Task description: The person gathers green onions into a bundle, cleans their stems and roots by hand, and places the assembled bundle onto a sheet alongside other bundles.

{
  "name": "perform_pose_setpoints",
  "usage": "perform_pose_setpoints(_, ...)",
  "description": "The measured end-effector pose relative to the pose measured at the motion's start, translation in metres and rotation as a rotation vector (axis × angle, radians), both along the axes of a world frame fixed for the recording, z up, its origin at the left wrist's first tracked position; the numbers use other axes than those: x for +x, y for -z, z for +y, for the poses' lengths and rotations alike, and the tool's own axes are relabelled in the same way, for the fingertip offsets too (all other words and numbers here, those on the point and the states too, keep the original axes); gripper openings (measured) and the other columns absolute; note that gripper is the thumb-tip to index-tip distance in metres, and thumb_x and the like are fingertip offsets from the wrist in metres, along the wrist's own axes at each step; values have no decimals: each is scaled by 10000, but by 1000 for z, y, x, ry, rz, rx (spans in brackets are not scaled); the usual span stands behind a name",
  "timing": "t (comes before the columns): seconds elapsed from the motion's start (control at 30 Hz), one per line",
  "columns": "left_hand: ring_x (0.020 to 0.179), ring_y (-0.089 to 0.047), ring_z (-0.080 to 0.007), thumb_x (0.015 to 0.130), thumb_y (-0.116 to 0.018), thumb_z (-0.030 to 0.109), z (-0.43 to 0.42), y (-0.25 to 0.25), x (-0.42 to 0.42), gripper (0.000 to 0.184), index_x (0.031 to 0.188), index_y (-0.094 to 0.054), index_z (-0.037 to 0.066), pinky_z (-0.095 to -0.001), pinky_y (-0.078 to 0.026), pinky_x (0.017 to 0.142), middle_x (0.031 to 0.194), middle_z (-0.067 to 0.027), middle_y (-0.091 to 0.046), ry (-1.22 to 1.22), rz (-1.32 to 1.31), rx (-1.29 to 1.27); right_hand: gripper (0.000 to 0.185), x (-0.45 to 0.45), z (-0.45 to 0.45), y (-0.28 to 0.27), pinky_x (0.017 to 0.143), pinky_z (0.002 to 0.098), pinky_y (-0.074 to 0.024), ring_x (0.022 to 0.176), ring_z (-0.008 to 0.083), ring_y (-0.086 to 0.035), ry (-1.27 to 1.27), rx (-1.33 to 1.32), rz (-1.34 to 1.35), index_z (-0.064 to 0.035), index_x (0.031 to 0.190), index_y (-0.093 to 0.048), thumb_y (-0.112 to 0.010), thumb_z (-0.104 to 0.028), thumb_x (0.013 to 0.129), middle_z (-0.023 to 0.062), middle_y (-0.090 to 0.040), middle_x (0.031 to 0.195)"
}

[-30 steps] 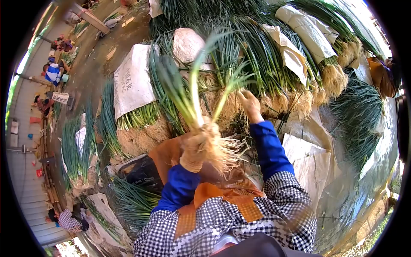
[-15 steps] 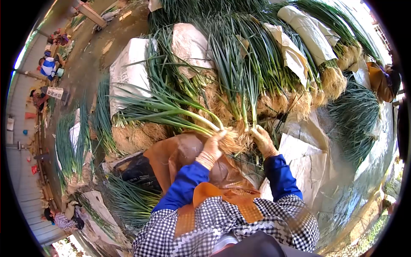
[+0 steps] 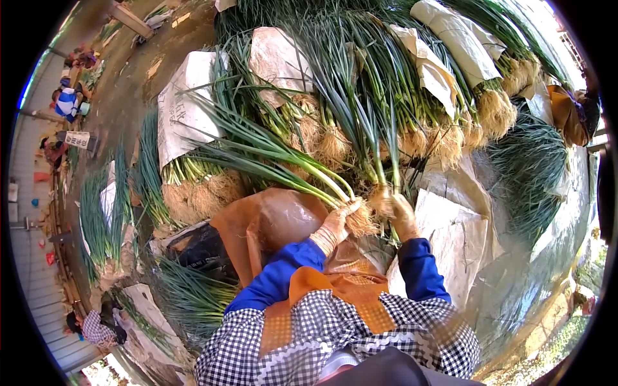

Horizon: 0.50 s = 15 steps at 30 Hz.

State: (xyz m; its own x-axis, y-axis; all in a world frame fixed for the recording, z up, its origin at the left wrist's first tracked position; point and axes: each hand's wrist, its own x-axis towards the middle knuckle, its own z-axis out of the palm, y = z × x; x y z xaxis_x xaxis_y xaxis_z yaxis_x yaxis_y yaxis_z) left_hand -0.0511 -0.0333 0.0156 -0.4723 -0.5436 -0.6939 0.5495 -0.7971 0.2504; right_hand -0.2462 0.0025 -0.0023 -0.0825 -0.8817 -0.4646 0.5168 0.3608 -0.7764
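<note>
My left hand point(image 3: 336, 226) is closed round the lower ends of a few green onions point(image 3: 315, 168). Their leaves fan out to the upper left, and their pale roots point(image 3: 362, 220) hang past my fingers. Close by on the right, my right hand point(image 3: 404, 219) grips green onion stalks point(image 3: 394, 161) just by the root end; its fingertips are partly hidden. Those stalks point away from me, with a root tuft point(image 3: 381, 202) between the two hands. Beyond lie more green onions point(image 3: 335, 132) in a row, roots toward me.
White sacking point(image 3: 190, 109) covers part of a bundle at left. A brown apron sheet point(image 3: 270, 212) spreads over my lap. Pale sacks point(image 3: 444, 238) lie right of my right hand, and another onion pile point(image 3: 528, 167) is farther right. Other people point(image 3: 100, 329) sit at the far left.
Both hands have shifted a little to the right, still holding green onions. The left bunch has moved right with its hand, and the surroundings have slid slightly up and left in view.
</note>
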Motion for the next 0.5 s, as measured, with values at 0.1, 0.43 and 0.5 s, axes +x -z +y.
perform_pose_setpoints(0.1, 923, -588, -185, 810, -594, 38, 13, 5, -6, 272, 1081, -572, 52, -323, -482, 847, 986, -58, -610, -23, 86, -76, 172, 46, -5, -13, 641, 217, -429, 715, 82, -523, -203, 33, -27, -45, 961, -563, -571, -194, 875, 4, -582, 850)
perform_pose_setpoints(0.43, 923, -572, -170, 818, -594, 42, 17, 28, -8, 223, 1040, -587, 23, -285, -464, 833, 977, -63, -605, -5, -241, -292, 487, -21, -7, 10, 843, 392, -435, 962, 333, -555, 40, 14, 1549, 25, 1028, -553, -623, -399, 798, 227, -556, 1075)
perform_pose_setpoints(0.5, 921, -557, -151, 811, -590, 18, 21, 26, -10, 229, 1039, -586, 29, -266, -449, 835, 975, -43, -596, 50, -273, -275, 550, 23, -41, -21, 832, 349, -451, 950, 293, -582, -245, 124, 1074, -35, 1103, -548, -631, -463, 768, 159, -610, 1033)
